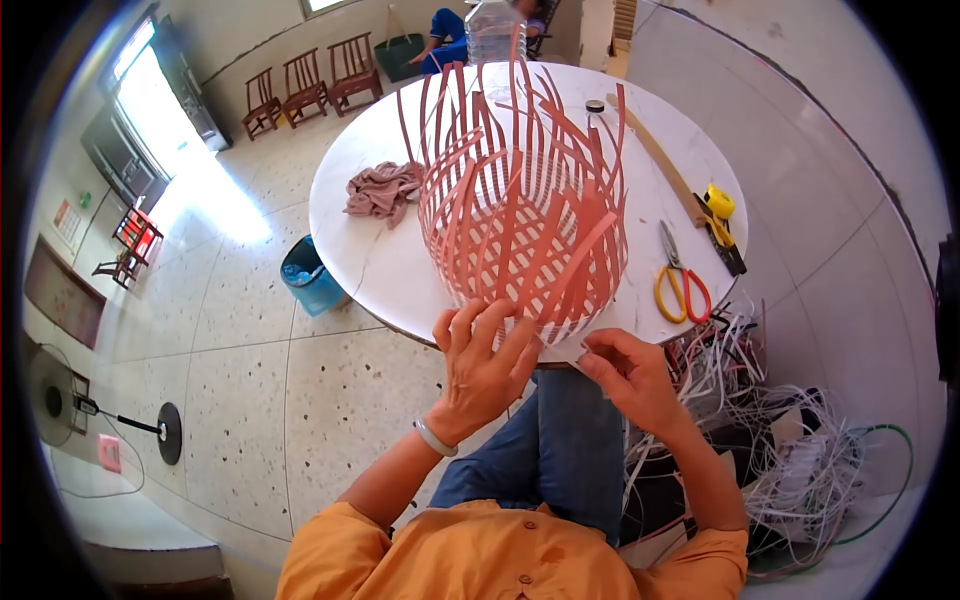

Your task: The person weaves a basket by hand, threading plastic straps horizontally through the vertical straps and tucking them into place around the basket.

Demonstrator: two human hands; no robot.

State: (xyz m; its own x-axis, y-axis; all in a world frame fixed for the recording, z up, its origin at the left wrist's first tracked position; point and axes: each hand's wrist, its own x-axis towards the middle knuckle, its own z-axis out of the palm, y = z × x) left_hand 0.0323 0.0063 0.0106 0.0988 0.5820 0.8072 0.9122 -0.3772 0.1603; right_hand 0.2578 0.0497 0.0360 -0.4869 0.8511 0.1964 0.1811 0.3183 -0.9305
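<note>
A half-woven basket point(520, 235) of flat pinkish-red strips stands on the round white table point(345, 255), its loose strip ends sticking upward. White strips show low on its near side. My left hand point(480, 365) is on that near lower side, its bent fingers gripping the weave, with a light bracelet on the wrist. Just right of it, my right hand point(630, 380) pinches what looks like a white strip end at the table edge. The fingertips partly hide it. Scissors point(680, 275) with one yellow and one red handle lie to the right of the basket.
A crumpled pink cloth point(383, 192), a yellow tape measure point(718, 202), a wooden strip point(660, 160) and a clear plastic jug point(496, 35) are on the table. Tangled white strips point(800, 470) lie at right. A blue bin point(312, 280) stands left; a person point(448, 40) sits behind.
</note>
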